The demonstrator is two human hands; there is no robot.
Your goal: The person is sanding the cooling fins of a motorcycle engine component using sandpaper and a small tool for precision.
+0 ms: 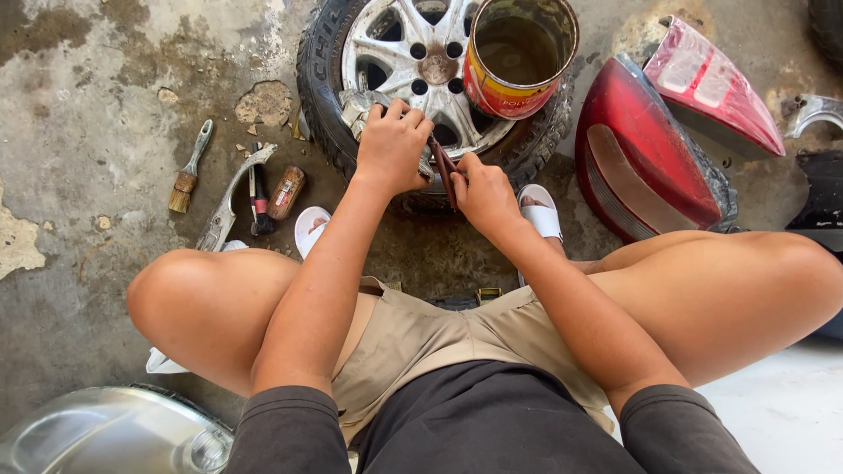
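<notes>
I see my left hand (392, 145) just above the middle of the frame, fingers curled tight around a small grey part (360, 107) that rests on the silver rim (413, 61) of a wheel. The wheel's tyre (318, 88) lies flat on the stained concrete floor (88, 70) in the upper middle. Just right of it, my right hand (485, 191) is closed in a pinch on a thin, dark reddish-brown strip (446, 168), which stands nearly upright between the two hands and touches the part's edge; I cannot tell what the strip is made of.

On the rim's upper right sits an open red and yellow tin can (518, 54) with murky liquid inside. To the right of the tyre lie two red tail light housings (645, 145), one leaning above the other.

In the left part of the frame a paintbrush (188, 171) with a grey handle lies on the floor. Nearer the tyre I see a curved grey metal piece (230, 197), a dark tool with a red band (259, 197) and a small brown cylinder (286, 191) side by side. White sandals (540, 211) show below the tyre, and a clear headlight lens (105, 430) fills the lower left corner.
</notes>
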